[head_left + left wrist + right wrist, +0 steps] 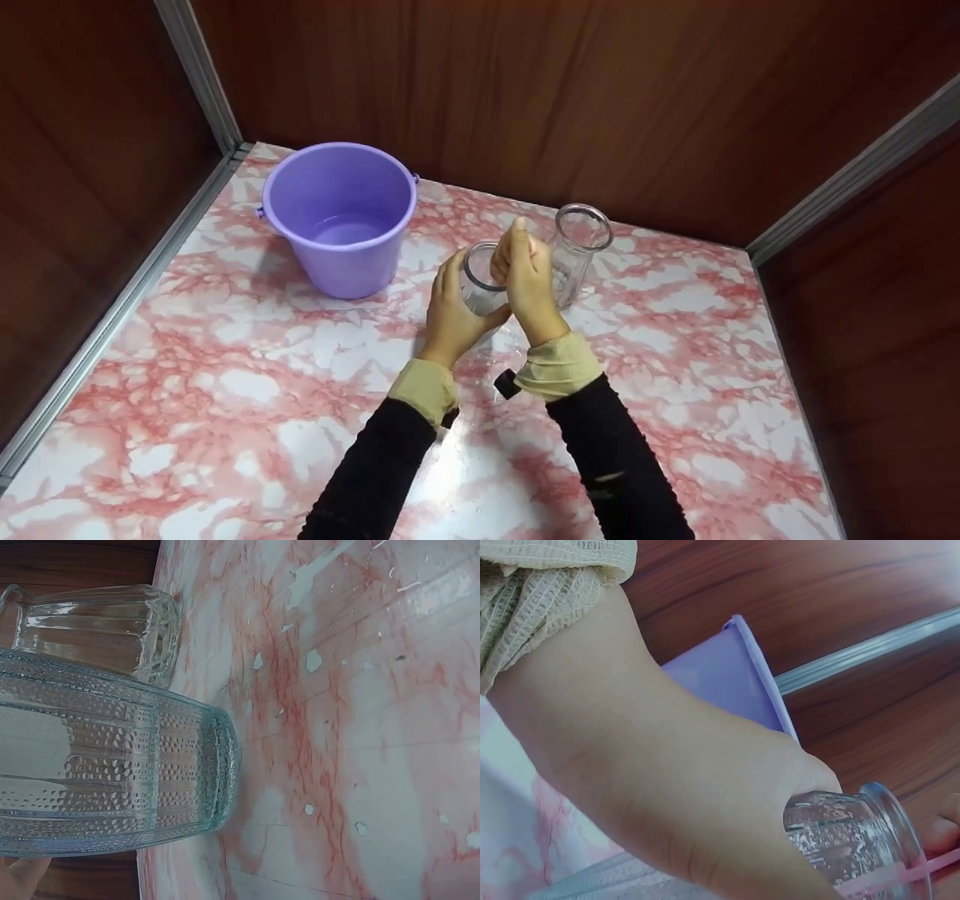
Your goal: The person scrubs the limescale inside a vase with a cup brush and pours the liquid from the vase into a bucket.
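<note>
My left hand [454, 319] wraps round a clear glass jar [481, 300], its thumb on the near side below the thick rim. Seen from the left wrist, the jar [112, 765] has ribbed, dimpled walls and a heavy base. Over the jar's mouth is my right hand [531, 281], fingers curled. It grips a thin pink rod [943, 862], which crosses the rim and runs into the jar; the rod's lower end is hidden. A second clear jar [574, 259] stands upright just right of the right hand.
A purple bucket [349, 266] stands at the back left. Drops and streaks of water lie on the red-and-white marbled tabletop [322, 742]. Brown wood panels [480, 90] with metal strips [199, 75] close off the back and both sides.
</note>
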{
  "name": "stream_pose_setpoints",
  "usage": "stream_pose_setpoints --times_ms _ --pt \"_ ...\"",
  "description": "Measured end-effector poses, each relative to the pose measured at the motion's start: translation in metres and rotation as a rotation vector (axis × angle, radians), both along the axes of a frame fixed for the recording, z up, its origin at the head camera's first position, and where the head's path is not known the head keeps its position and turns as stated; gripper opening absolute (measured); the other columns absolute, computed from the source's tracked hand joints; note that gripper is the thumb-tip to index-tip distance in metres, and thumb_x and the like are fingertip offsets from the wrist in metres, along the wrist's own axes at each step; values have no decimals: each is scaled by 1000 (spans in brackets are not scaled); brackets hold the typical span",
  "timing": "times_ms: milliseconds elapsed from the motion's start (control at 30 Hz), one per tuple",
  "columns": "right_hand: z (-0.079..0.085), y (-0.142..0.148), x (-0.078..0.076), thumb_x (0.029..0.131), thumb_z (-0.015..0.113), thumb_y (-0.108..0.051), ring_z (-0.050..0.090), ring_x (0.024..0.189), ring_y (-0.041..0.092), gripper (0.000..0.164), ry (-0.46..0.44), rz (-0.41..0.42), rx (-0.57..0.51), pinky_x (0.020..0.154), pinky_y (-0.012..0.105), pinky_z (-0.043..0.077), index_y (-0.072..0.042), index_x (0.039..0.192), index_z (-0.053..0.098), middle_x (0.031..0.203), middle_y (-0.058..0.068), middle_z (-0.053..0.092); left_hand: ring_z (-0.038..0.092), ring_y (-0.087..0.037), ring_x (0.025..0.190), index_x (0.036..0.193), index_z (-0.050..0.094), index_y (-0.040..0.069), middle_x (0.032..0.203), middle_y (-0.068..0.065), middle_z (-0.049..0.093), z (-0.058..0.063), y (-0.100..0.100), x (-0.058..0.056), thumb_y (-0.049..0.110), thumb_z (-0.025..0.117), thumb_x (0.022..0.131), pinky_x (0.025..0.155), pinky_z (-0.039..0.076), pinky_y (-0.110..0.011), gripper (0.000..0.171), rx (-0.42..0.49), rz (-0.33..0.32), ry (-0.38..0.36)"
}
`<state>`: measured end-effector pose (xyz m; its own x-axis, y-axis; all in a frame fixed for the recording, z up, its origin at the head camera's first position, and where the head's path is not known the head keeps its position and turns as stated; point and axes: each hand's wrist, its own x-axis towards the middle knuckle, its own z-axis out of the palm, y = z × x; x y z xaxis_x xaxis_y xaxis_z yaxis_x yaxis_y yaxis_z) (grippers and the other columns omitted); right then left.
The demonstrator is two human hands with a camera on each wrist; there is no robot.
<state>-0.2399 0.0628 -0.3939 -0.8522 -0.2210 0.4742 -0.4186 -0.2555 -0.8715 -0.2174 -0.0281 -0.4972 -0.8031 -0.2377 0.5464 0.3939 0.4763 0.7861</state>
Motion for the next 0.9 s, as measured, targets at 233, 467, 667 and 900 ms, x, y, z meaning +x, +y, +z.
stream_pose_setpoints --times_ms 233,467,667,900 --pt "3 0 -2 106 27 -11 40 59 26 49 143 -36 307 59 26 36 8 63 39 61 20 41 42 -24 128 142 36 2 139 -13 45 -1 -3 -1 41 88 61 111 30 -32 104 -7 8 24" --pt "4 -1 -4 105 29 -7 40 62 18 44 222 -69 534 60 26 34 2 67 48 67 7 45 40 -25 130 142 36 1 139 -14 45 -2 -2 -1 35 89 61 113 26 -30 102 -29 -5 61" --pt "6 4 -8 105 39 -16 42 61 11 39 229 -122 656 57 26 37 -5 71 54 68 -1 50 41 -24 129 142 36 2 139 -13 45 0 0 -1 37 88 63 112 28 -30 101 -23 -5 35" --pt "8 12 -9 91 66 -14 48 66 10 19 153 -54 657 58 23 43 -5 76 58 69 -3 50 40 -24 130 142 34 2 140 -14 44 -2 0 -1 38 87 64 113 28 -30 101 -29 -15 59"
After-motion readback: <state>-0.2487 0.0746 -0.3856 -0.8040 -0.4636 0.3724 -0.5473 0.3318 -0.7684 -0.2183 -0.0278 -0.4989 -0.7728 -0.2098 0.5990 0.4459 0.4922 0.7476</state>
